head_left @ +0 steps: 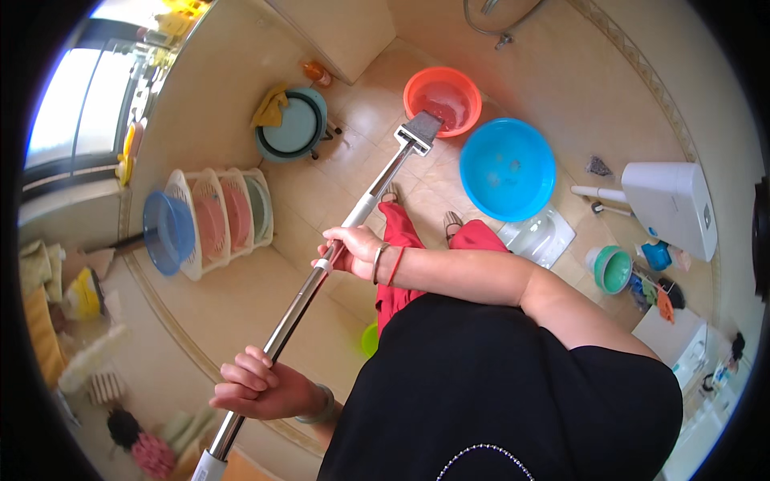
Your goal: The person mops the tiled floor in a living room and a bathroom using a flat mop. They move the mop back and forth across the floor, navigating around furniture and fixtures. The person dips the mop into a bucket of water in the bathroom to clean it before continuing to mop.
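A sponge mop (298, 309) with a shiny metal pole runs slantwise from the lower left to the upper middle. Its grey sponge head (423, 128) is over the near-left edge of an orange-red basin (473, 90) holding reddish, sudsy-looking liquid; whether it touches the rim I cannot tell. My right hand (353, 250) is closed around the middle of the pole. Lower down, near the grip end, my left hand (269, 387) wraps the pole with bent fingers. Right of the orange-red basin stands a large blue basin (507, 138), with what looks like clear water in it.
A white squat toilet (555, 232) lies beside the blue basin, below a white cistern (678, 204). At left, a white rack (192, 240) holds several basins. A grey-blue basin (290, 128) with a yellow cloth (271, 106) stands behind. My feet are on the tiles mid-floor.
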Demonstrator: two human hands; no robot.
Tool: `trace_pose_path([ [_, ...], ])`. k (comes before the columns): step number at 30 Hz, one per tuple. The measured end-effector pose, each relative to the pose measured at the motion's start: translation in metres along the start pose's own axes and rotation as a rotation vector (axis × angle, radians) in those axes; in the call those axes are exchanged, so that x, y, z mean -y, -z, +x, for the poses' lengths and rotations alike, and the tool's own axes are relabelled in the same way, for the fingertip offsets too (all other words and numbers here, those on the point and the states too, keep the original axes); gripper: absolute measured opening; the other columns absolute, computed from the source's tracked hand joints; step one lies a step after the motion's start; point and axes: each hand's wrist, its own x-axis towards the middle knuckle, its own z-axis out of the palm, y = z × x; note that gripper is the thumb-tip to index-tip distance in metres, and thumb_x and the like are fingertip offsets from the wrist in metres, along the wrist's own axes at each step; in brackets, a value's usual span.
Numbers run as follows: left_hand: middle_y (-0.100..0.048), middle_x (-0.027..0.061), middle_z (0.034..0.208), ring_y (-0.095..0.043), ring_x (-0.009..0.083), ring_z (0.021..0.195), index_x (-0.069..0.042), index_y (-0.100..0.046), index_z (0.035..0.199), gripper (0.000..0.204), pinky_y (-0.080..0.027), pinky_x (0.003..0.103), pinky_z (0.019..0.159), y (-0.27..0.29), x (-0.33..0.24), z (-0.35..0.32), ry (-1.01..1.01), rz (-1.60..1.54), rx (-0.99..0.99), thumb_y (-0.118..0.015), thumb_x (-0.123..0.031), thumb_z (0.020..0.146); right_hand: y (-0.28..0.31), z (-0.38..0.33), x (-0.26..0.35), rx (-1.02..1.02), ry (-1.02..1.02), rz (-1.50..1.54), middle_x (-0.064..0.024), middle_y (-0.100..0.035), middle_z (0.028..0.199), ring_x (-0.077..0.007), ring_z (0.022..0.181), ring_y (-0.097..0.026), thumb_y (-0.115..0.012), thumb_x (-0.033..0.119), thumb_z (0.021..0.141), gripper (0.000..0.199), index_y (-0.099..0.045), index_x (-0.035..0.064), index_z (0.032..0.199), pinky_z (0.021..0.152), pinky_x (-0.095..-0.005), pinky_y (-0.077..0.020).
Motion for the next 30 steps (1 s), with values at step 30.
trace_pose_path([
  [30,-0.036,0.0020,0.049,-0.032,0.0150,0.044,-0.009,-0.037,0.060,0.038,-0.031,0.032,0.045,-0.203,0.278,0.130,0.314,-0.347,1.270,-0.047,-0.014,0.097,0.026,0.164,0.257,0.054,0.561,1.008,-0.0088,-0.045,0.069,-0.0191,0.057,-0.047,-0.049,-0.004,0.081,0.011,-0.041,0.0046,0.083,0.052,-0.0354,-0.0443],
])
